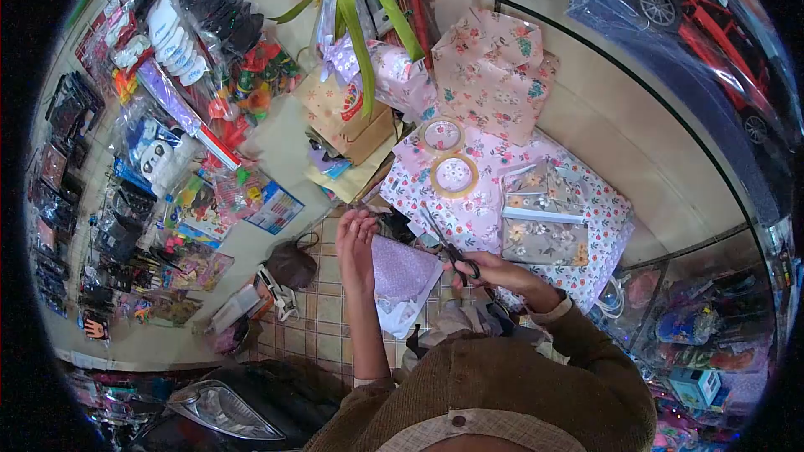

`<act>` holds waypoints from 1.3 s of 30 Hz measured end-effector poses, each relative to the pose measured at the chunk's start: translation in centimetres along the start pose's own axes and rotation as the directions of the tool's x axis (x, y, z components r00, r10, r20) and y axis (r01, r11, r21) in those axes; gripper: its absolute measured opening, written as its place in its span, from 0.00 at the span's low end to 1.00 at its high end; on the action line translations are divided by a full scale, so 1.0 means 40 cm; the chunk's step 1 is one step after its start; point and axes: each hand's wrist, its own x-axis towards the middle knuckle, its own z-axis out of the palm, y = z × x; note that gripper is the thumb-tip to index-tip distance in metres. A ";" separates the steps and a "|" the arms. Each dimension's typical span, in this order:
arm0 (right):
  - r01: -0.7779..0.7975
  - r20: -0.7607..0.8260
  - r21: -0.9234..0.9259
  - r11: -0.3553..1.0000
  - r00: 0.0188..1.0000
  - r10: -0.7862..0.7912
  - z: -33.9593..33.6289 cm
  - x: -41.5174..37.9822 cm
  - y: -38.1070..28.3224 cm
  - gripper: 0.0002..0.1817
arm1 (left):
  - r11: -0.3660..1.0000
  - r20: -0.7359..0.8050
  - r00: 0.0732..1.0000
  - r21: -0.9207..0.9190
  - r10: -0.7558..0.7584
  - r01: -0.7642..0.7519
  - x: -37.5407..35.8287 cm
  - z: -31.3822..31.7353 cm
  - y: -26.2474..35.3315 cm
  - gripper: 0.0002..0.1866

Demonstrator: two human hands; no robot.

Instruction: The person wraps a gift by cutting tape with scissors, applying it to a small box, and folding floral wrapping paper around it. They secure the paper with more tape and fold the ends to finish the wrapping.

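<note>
My right hand [505, 274] grips a pair of scissors [449, 247] by its black handles. The blades point up and left over floral wrapping paper [477, 222]. Raised to the left is my left hand [356, 236], its fingers loosely bent and nothing visible in them. Two tape rolls, one upper [425, 135] and one lower [435, 182], lie on the paper. Beside them rests a flat packet of grey floral paper [544, 243]. A peach floral sheet [490, 75] spreads above the rolls. Lilac paper or cloth [402, 272] hangs between my arms.
Green ribbon [350, 17] drapes near brown paper bags [364, 132] behind the work area. Packaged goods [176, 50] crowd the left side. A boxed red toy car [691, 25] stands upper right. The counter's dark curved edge [632, 79] runs along the right. Tiled floor [322, 318] shows below.
</note>
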 end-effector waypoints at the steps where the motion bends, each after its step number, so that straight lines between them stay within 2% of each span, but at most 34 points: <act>1: 0.054 -0.024 0.012 0.998 0.998 -0.054 0.004 -0.013 -0.018 0.25 | 0.999 -0.002 1.000 0.038 -0.010 0.010 -0.005 0.007 0.010 0.17; 3: 0.161 -0.072 0.031 0.986 0.985 -0.159 0.005 -0.031 -0.041 0.24 | 0.996 0.022 1.000 0.092 -0.017 0.014 -0.011 0.013 0.027 0.16; 4: 0.294 -0.074 -0.033 0.955 0.952 -0.296 -0.014 0.000 -0.020 0.21 | 0.994 0.049 0.999 0.108 -0.016 0.011 -0.014 0.010 0.036 0.15; 7: 0.416 -0.212 -0.107 0.903 0.878 -0.429 -0.011 -0.002 -0.050 0.19 | 0.992 0.119 0.992 0.128 -0.032 0.017 -0.027 0.021 0.068 0.12; 11: 0.379 -0.144 -0.125 0.917 0.907 -0.395 -0.039 0.038 -0.062 0.20 | 0.990 0.206 0.977 0.142 -0.054 0.025 -0.041 0.032 0.105 0.11; 14: 0.522 -0.198 -0.093 0.848 0.825 -0.529 -0.031 0.092 -0.056 0.27 | 0.988 0.248 0.965 0.145 -0.083 0.048 -0.050 0.040 0.120 0.11; 17: 0.483 -0.107 -0.228 0.845 0.851 -0.515 -0.023 0.105 -0.081 0.29 | 0.990 0.261 0.958 0.110 -0.117 0.091 -0.055 0.051 0.126 0.11; 18: 0.518 -0.031 -0.205 0.830 0.844 -0.535 -0.017 0.112 -0.093 0.30 | 0.988 0.261 0.956 0.112 -0.132 0.106 -0.057 0.053 0.128 0.11; 21: 0.568 0.006 -0.225 0.792 0.813 -0.582 -0.018 0.156 -0.085 0.29 | 0.983 0.286 0.943 0.110 -0.172 0.146 -0.057 0.054 0.128 0.11; 25: 0.573 -0.010 -0.262 0.776 0.803 -0.596 -0.020 0.169 -0.103 0.27 | 0.978 0.333 0.921 0.114 -0.201 0.172 -0.045 0.037 0.118 0.10; 28: 0.534 0.057 -0.315 0.784 0.835 -0.547 -0.022 0.160 -0.122 0.25 | 0.976 0.347 0.913 0.119 -0.212 0.181 -0.044 0.043 0.118 0.10; 31: 0.568 0.081 -0.320 0.758 0.814 -0.576 -0.021 0.174 -0.111 0.20 | 0.971 0.350 0.909 0.153 -0.227 0.184 -0.045 0.047 0.120 0.12; 34: 0.521 0.062 -0.330 0.787 0.844 -0.533 -0.021 0.170 -0.112 0.15 | 0.965 0.335 0.911 0.185 -0.239 0.185 -0.045 0.053 0.124 0.13; 38: 0.489 0.028 -0.297 0.820 0.863 -0.505 -0.029 0.158 -0.107 0.13 | 0.973 0.346 0.912 0.141 -0.219 0.180 -0.036 0.044 0.122 0.10; 39: 0.469 0.017 -0.307 0.828 0.873 -0.488 -0.033 0.154 -0.105 0.14 | 0.970 0.314 0.926 0.183 -0.210 0.158 -0.033 0.042 0.120 0.10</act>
